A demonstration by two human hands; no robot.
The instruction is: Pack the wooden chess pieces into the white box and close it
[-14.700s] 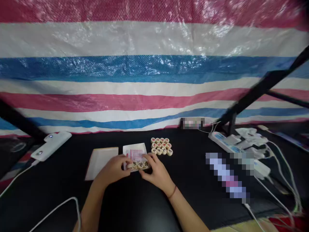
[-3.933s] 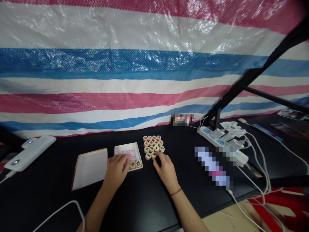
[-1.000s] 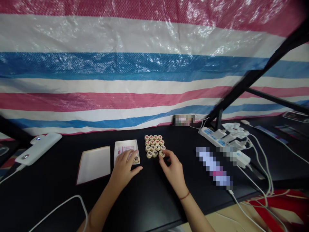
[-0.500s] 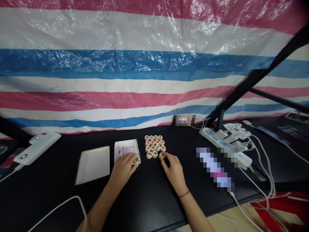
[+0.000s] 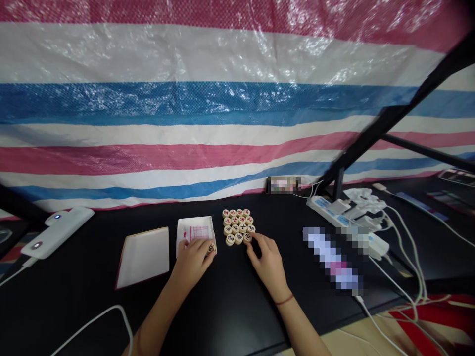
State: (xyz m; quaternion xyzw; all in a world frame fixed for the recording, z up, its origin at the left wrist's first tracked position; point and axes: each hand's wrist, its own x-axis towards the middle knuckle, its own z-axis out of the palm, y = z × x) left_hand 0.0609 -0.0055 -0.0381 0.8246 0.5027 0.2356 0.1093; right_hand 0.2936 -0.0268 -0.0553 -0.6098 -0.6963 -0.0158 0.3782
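Round Chinese chess pieces (image 5: 235,229) with red and black characters stand in short stacks, in rows close together on the black table. My right hand (image 5: 269,259) has its thumb and finger closed on the Chinese chess piece (image 5: 247,238) at the near right corner of this group. At the near edge of a small white box (image 5: 207,222), my left hand (image 5: 191,262) grips another Chinese chess piece (image 5: 211,248), tilted with its black character showing. A sheet with pink lines (image 5: 199,233) lies inside the box. My left fingers partly hide the box's near side.
Left of the box lies its shallow lid (image 5: 144,257), white side up. A white device (image 5: 59,232) with a cable is at the far left. To the right are a blurred-out phone (image 5: 332,259) and a power strip (image 5: 334,212) with tangled white cables. Striped sheeting (image 5: 185,158) hangs behind.
My right hand has shifted the corner piece slightly left, against its neighbour. The piece in my left hand has tipped up at the box's edge.
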